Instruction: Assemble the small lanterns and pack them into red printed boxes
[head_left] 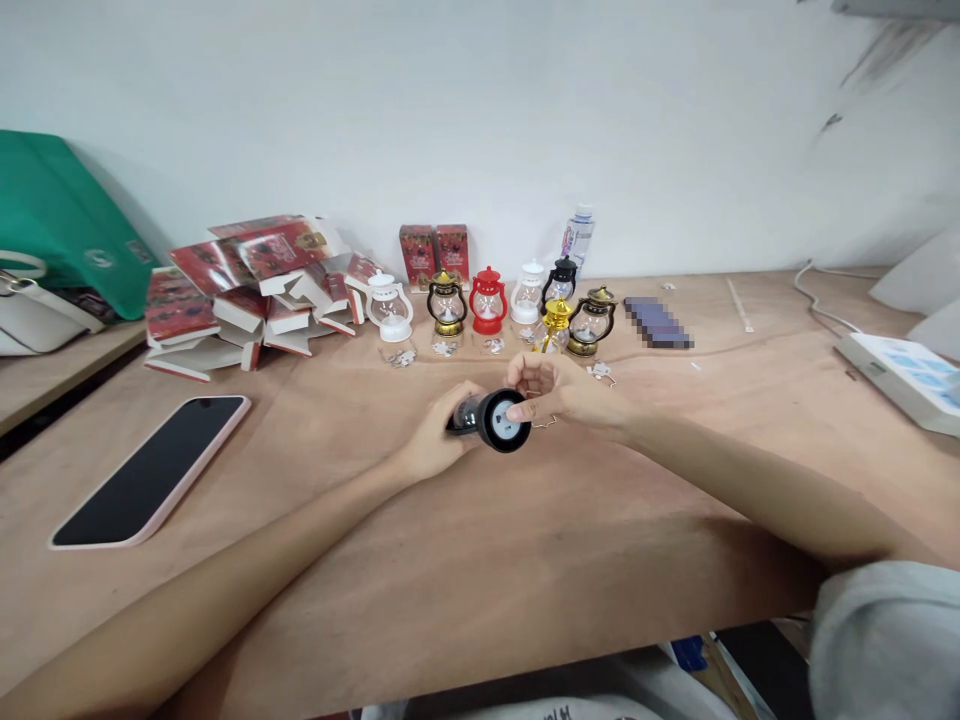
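Note:
A small black lantern (493, 428) lies tipped on its side in the air above the table, its round base turned toward me. My left hand (442, 430) is closed around its far, top end. Set in the base is a white disc (504, 421) with small dark slots. My right hand (551, 392) has its thumb on this disc and its other fingers curled near the rim. Behind my hands stand more lanterns, among them a red one (487, 302), a white one (389, 308) and a gold one (556, 322). Small white pieces (403, 357) lie in front of them.
Flattened red boxes (270, 290) are heaped at the back left, with two upright red boxes (433, 257) and a bottle (577, 240) by the wall. A phone (154, 470) lies left. A white-topped device (904, 375) and a cable (821, 298) are at right.

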